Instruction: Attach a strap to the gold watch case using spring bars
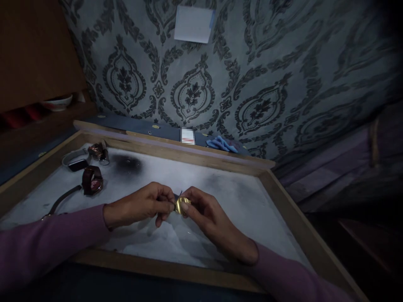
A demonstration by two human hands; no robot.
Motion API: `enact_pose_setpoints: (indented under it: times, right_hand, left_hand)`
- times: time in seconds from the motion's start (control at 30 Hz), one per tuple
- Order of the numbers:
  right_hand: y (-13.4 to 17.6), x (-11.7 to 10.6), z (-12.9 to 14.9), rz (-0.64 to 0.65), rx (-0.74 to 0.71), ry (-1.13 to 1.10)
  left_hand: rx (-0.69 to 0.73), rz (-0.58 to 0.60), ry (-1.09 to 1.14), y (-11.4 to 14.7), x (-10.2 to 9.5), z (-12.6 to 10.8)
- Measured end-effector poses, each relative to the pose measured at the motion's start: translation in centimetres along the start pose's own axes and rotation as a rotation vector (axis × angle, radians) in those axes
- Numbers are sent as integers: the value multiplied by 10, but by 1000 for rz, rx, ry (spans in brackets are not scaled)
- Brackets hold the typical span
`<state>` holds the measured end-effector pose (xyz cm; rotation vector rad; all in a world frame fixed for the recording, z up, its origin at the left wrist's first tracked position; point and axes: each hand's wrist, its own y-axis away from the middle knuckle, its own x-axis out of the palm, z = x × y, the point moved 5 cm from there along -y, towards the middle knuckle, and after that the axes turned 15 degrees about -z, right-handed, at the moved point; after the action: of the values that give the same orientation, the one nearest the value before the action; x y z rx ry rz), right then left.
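Observation:
Over the middle of a white-lined wooden tray (176,258), both hands meet at a round gold-coloured watch case (181,206). My right hand (209,214) grips the case between thumb and fingers. At its left edge, the thumb and fingertips of my left hand (151,204) are pinched together; whatever small part they hold is hidden. A thin dark piece (180,193) sticks up just behind the case, too small to identify. To the left lie a watch with a dark red dial (95,184), a dark strap (66,198) and a light-banded watch (78,165).
A brown and metallic watch (100,152) lies in the tray's far left corner. Raised wooden walls surround the tray. Behind it are a small white box (188,136) and a crumpled blue cloth (222,144), against a patterned wall. A bowl (58,102) rests on the left shelf.

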<state>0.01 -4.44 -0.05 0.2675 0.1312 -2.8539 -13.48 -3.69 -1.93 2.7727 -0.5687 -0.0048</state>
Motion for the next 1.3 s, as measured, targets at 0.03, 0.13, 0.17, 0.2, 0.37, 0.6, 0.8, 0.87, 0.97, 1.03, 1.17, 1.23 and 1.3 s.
enact_pose_setpoints:
  times: [0.03, 0.13, 0.17, 0.2, 0.37, 0.6, 0.8, 0.87, 0.97, 1.03, 1.17, 1.23, 1.3]
  right_hand:
    - [0, 0, 0, 0, 4, -12]
    - [-1, 0, 1, -3, 18, -46]
    - [-1, 0, 1, -4, 25, -55]
    - [-1, 1, 0, -4, 32, -64]
    - [-3, 1, 0, -11, 38, -110]
    - [-3, 0, -3, -41, 71, -138]
    - [-4, 0, -7, -46, 81, -152]
    - [-4, 0, -9, -45, 94, -145]
    - [-4, 0, -10, -48, 98, -154]
    - [-4, 0, -8, -51, 86, -157]
    - [-2, 1, -6, -71, 44, -111]
    - [-2, 2, -6, -83, 26, -97]
    - [-2, 2, -8, -96, 21, -95]
  left_hand:
    - [3, -2, 0, 0, 0, 0]
    - [11, -18, -11, -1, 0, 0]
    - [12, -25, -15, 0, -1, 0]
    - [15, -29, -20, 0, -1, -1]
    - [27, -56, -31, 0, -1, -1]
    - [46, -101, 12, 0, 1, -1]
    - [47, -140, 25, 0, 2, -1]
    - [49, -148, 45, 0, 3, 0]
    - [45, -168, 47, -1, 3, 1]
    - [41, -173, 45, -1, 3, 1]
    - [18, -173, 60, 1, 3, 1]
    - [10, -182, 67, 1, 3, 1]
    - [14, -191, 76, 1, 3, 2]
